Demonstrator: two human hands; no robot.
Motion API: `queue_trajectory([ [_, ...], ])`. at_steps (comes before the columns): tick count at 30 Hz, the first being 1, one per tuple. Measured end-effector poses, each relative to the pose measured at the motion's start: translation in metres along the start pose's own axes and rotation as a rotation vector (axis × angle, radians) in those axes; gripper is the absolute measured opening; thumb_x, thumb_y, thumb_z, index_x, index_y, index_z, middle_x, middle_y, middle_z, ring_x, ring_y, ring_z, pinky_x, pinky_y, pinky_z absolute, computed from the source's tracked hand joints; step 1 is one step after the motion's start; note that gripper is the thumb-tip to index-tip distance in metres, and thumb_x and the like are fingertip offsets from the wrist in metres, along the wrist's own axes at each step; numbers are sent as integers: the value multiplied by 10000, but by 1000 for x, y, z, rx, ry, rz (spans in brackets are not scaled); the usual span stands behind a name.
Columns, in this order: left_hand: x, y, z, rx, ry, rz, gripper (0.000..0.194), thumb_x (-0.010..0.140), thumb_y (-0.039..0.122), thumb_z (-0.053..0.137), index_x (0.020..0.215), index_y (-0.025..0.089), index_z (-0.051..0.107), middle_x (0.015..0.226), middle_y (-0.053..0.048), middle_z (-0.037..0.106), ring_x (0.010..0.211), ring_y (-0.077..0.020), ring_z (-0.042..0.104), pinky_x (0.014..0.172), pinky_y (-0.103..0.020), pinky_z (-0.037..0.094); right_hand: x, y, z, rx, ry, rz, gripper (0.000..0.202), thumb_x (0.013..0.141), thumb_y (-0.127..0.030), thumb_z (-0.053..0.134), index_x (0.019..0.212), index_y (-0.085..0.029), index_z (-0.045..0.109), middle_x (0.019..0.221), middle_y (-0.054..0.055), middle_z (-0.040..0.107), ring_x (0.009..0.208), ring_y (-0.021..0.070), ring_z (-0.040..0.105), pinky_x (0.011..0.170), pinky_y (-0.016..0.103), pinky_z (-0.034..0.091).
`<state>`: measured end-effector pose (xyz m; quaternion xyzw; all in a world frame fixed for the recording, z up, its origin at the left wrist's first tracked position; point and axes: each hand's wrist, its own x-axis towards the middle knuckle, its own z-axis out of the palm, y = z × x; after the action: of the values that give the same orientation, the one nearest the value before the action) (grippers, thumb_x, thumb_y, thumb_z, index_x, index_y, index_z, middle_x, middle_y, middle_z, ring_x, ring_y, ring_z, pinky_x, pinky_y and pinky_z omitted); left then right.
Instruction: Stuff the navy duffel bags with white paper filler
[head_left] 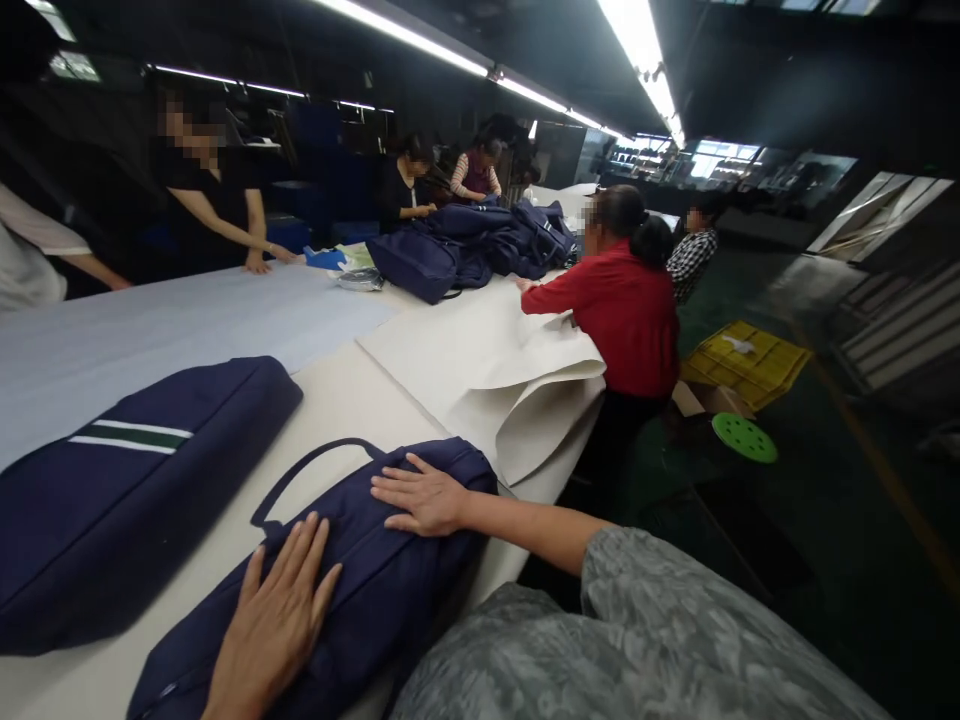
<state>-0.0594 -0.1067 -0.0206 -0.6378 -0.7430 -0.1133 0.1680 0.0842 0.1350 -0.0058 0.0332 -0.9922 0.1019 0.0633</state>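
Observation:
A navy blue fabric bag [390, 600] lies on the table right in front of me, its loop handle [300, 475] standing out on the far side. My left hand [277, 610] rests flat on the near left part of the bag, fingers stretched out. Farther along the same bag, my right hand [421, 497] presses down with its fingers spread. Neither hand grips anything. To the left lies a second navy bag [217, 480] with a green and white stripe, apart from my hands.
A pale sheet [435, 350] with a curled edge covers the table beyond the bag, beside a person in red [622, 310]. Navy bags [480, 240] are heaped farther back. Several other people stand around the table. A green stool [744, 437] and yellow crate [750, 360] are at right.

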Motion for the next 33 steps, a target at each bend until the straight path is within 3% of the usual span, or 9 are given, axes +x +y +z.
queue_trajectory([
  [3,-2,0,-10,20,30,-146,667,973,372,225,1560,70,131,1586,-241,201,1476,-394,166,1138,-664,191,-12,11,-1,-45,122,113,574,1029,-490,329,1520,-194,316,1590,63,278,1503,213,173,1236,548,56],
  [5,1,1,-11,62,9,-265,685,968,402,232,1541,29,190,1586,-264,173,1484,-409,99,1138,-673,179,-17,20,0,-46,163,179,607,1021,-507,338,1539,-198,270,1599,74,248,1507,244,152,1220,594,32],
  [10,32,-39,-9,69,-287,-378,676,926,439,277,1407,5,470,1479,-264,418,1341,-430,428,1105,-648,287,8,58,-13,78,30,178,591,1014,-491,381,1526,-203,320,1596,85,259,1501,276,169,1205,607,76],
  [13,35,-63,-26,-65,-231,-388,627,931,493,307,1303,80,596,1466,-232,452,1337,-375,455,1094,-568,379,18,86,-38,230,-108,75,446,981,-467,493,1365,-253,567,1550,61,372,1478,278,248,1199,570,147],
  [16,10,-51,-46,-213,-25,-189,537,933,575,408,1176,173,669,1407,-151,535,1302,-300,503,1118,-466,405,-7,107,-56,319,-184,-90,347,856,-435,702,1167,-282,709,1485,47,476,1464,277,284,1200,512,162],
  [21,-42,-6,-48,-188,48,28,473,914,572,513,1159,189,643,1238,-133,650,1182,-313,581,1038,-483,444,-61,103,-43,180,-119,-209,346,884,-381,685,1201,-243,679,1488,73,472,1461,246,293,1195,483,147],
  [26,-38,11,-46,-105,-58,1,682,892,698,409,1207,132,622,1151,-180,653,1059,-344,610,904,-485,463,-61,84,-21,-119,-23,-240,410,1048,-322,309,1068,-136,674,1191,128,650,1141,213,542,1086,382,333],
  [29,-31,7,-45,-50,-145,-37,732,906,716,294,1114,110,647,1059,-198,670,1017,-374,614,815,-490,459,-49,82,-26,-196,-37,-236,481,1054,-316,195,974,-145,638,998,125,626,939,222,522,950,358,396],
  [33,-33,-13,-36,-150,-224,-115,693,875,761,248,959,192,634,967,-160,693,906,-346,640,737,-458,476,-31,80,-48,-116,2,-223,388,1049,-326,248,956,-155,584,984,114,575,930,221,466,931,332,388],
])
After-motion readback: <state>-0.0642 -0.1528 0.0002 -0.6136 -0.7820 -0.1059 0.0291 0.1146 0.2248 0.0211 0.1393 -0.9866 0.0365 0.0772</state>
